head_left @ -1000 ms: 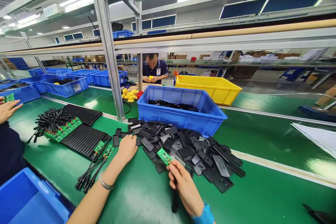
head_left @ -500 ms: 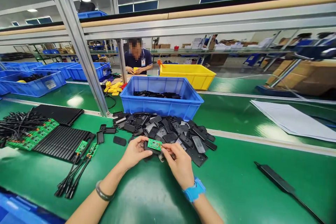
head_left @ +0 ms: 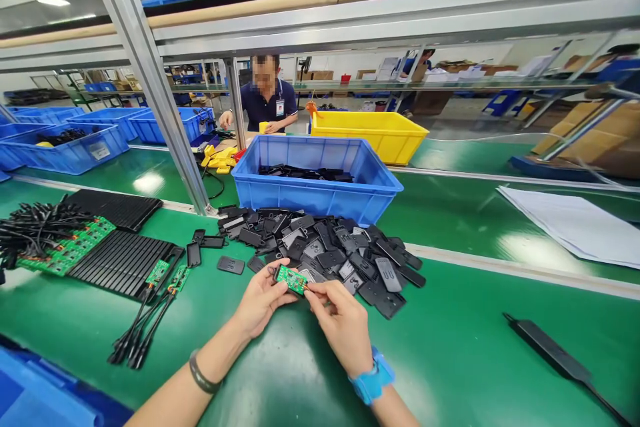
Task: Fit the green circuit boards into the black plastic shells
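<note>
Left hand (head_left: pixel 261 303) has come across from the left side of the pile of black covers (head_left: pixel 327 257) to meet the right hand (head_left: pixel 344 327). Its palm tilts upward, pinching a black casing (head_left: pixel 275 271) with the green circuit board (head_left: pixel 293 279) over it; I see the right, knuckles up, pinching the board's wired end before the pile. Both forearms angle inward. Beyond stands a blue bin (head_left: pixel 310 196).

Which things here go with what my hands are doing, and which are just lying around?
Likely in the job:
green circuit board, in left hand and right hand
black casing pieces, heaped
corded boards at left

Probably just lying about:
white papers
yellow bin
yellow pieces
</note>
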Tool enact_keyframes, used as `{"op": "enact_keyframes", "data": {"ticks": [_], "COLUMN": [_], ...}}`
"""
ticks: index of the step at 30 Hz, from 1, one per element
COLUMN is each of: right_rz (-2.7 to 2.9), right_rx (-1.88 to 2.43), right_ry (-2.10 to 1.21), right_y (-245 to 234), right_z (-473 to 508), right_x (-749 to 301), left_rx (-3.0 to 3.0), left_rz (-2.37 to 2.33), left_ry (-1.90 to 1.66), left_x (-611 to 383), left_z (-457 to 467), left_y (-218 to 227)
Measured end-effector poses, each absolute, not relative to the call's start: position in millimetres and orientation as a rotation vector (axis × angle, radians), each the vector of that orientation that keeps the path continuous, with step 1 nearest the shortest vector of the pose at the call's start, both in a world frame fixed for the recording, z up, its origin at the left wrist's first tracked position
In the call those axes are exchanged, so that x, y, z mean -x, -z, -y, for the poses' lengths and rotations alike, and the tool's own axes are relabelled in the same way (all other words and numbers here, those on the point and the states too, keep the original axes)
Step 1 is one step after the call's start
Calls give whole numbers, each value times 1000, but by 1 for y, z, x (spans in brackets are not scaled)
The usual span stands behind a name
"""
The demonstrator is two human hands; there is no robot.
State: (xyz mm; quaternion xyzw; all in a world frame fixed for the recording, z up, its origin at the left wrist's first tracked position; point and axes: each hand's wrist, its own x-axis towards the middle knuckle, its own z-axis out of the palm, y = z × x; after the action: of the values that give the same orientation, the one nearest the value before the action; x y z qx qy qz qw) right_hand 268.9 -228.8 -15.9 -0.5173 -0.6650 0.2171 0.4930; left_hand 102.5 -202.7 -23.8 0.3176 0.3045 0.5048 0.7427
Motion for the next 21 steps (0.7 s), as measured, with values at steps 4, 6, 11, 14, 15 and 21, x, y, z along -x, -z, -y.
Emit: {"op": "enact_keyframes", "data": {"ticks": [4, 6, 11, 14, 15, 21], "right_rz": [1612, 1605, 1676, 1693, 1691, 1759], "right_rx": [1252, 1253, 1204, 1203, 1212, 1241], "right_ry": [-565, -590, -524, -527, -540, -463], "right_y": [19, 20, 22, 21, 21, 26], "right_z": [230, 231, 233, 234, 234, 233], "right_x": [-267, -266, -263, -263, -263, -263], "left_rx": [-668, -656, -624, -616, -616, -617], "left_rz": [-630, -603, -581, -607, -603, -616], "left_ry": [-1093, -1091, -1095, -1104, -1106, -1128], "left_x": [-103, -103, -105, -106, -106, -111], "left_z": [204, 204, 205, 205, 205, 208], "left_y": [24, 25, 27, 28, 28, 31]}}
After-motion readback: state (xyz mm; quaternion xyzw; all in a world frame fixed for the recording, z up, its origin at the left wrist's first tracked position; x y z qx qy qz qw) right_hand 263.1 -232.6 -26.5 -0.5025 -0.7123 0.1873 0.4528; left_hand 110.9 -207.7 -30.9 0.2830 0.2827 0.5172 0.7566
